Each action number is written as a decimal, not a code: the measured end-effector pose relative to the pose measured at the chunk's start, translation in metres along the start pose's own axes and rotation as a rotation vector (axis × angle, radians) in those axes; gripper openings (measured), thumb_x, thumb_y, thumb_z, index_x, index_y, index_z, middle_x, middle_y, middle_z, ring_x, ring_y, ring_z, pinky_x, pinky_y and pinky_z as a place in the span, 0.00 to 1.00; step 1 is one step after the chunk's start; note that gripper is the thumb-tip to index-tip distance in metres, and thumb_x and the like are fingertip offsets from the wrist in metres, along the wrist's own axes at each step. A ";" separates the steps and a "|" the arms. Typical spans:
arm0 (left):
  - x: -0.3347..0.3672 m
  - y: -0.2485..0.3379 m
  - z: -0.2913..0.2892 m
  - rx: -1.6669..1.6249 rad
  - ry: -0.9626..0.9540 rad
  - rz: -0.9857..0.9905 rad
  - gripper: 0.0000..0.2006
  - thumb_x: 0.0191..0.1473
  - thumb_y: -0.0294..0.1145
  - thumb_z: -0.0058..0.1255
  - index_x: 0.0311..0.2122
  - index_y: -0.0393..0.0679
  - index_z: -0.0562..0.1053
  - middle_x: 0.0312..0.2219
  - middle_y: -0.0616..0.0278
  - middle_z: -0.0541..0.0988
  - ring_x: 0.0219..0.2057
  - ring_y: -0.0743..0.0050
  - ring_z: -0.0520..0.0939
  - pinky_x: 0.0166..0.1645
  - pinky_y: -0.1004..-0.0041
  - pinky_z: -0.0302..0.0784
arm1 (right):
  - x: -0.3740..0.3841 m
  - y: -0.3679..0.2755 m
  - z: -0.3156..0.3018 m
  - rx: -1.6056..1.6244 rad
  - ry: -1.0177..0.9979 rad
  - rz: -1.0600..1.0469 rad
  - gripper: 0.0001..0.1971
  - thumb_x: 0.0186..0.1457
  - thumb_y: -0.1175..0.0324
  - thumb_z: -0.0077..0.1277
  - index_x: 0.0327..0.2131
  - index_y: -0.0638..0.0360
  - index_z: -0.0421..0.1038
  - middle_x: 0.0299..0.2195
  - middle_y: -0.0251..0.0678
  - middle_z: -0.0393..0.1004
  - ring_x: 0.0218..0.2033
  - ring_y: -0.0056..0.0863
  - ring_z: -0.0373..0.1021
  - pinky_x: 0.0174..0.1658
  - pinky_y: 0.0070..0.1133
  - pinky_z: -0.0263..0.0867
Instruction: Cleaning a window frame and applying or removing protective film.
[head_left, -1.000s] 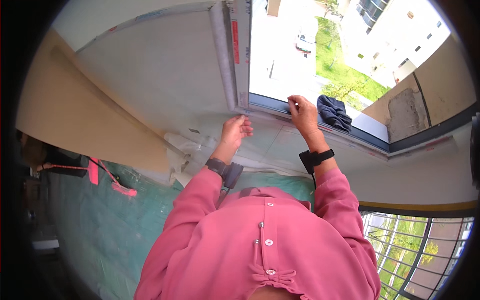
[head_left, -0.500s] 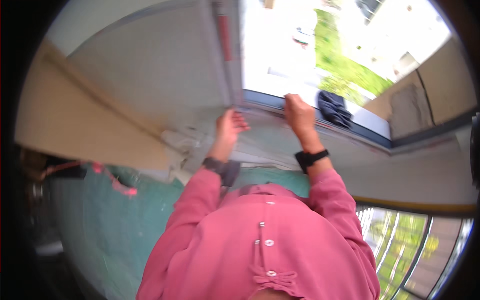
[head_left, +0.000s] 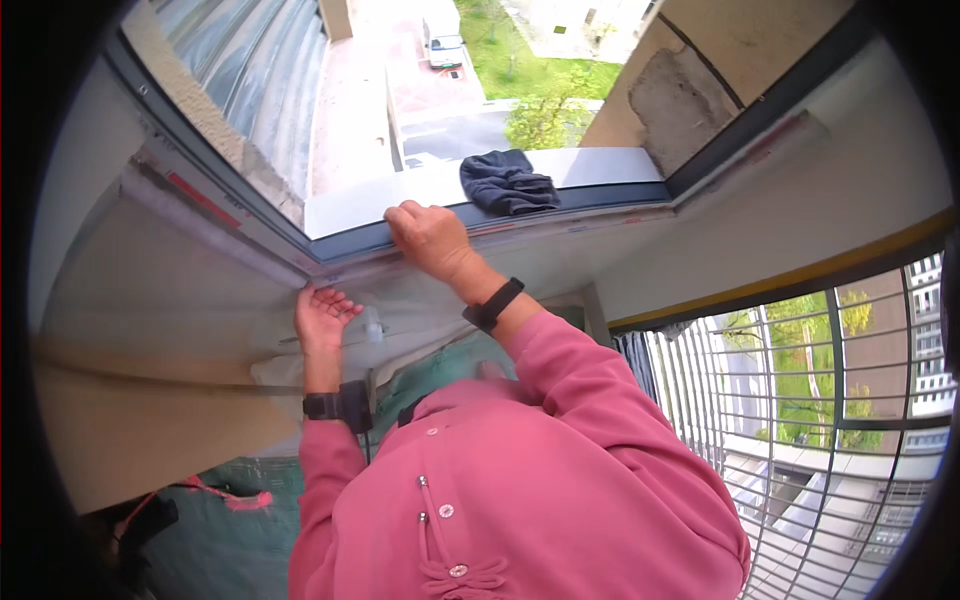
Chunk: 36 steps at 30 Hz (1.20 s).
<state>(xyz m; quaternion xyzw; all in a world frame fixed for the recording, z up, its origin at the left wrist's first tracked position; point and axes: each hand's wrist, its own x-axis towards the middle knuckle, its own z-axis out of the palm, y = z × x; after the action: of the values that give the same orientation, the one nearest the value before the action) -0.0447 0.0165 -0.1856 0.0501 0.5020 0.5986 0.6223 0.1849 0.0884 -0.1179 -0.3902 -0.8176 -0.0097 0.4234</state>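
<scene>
Now resting a curled right hand [head_left: 428,238] on the window frame [head_left: 610,196], seemingly for balance, can't tell if gripping anything, holding a loosely spread left hand [head_left: 324,314] just below the frame's lower-left corner, having dark cloth [head_left: 508,182] bunched handily over its lower rail.

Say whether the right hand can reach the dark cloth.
Probably yes: the right hand is at the window frame, just left of the dark cloth, with nothing visible between them.
</scene>
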 end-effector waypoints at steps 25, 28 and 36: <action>-0.008 -0.013 0.010 -0.153 -0.171 0.019 0.08 0.45 0.32 0.41 0.24 0.37 0.66 0.19 0.56 0.69 0.16 0.65 0.70 0.29 0.53 0.76 | 0.006 -0.003 -0.007 -0.092 -0.026 -0.023 0.05 0.46 0.71 0.50 0.30 0.52 0.68 0.24 0.30 0.70 0.18 0.31 0.67 0.22 0.23 0.63; -0.015 -0.013 0.012 -0.249 -0.219 -0.005 0.10 0.49 0.35 0.42 0.24 0.39 0.66 0.19 0.58 0.69 0.17 0.66 0.70 0.30 0.54 0.75 | 0.006 -0.001 -0.008 -0.103 -0.022 -0.027 0.05 0.47 0.71 0.50 0.30 0.52 0.67 0.24 0.30 0.70 0.18 0.31 0.67 0.22 0.23 0.62; -0.014 -0.012 0.012 -0.214 -0.234 0.042 0.15 0.53 0.42 0.42 0.24 0.41 0.65 0.19 0.60 0.69 0.17 0.67 0.69 0.30 0.55 0.75 | 0.006 -0.003 -0.007 -0.094 -0.028 -0.033 0.05 0.47 0.71 0.50 0.30 0.52 0.67 0.24 0.31 0.70 0.18 0.32 0.67 0.22 0.23 0.63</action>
<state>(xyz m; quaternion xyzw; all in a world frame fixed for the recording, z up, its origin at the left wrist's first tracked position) -0.0252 0.0083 -0.1801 0.0633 0.3582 0.6515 0.6658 0.1860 0.0881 -0.1083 -0.3964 -0.8284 -0.0497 0.3927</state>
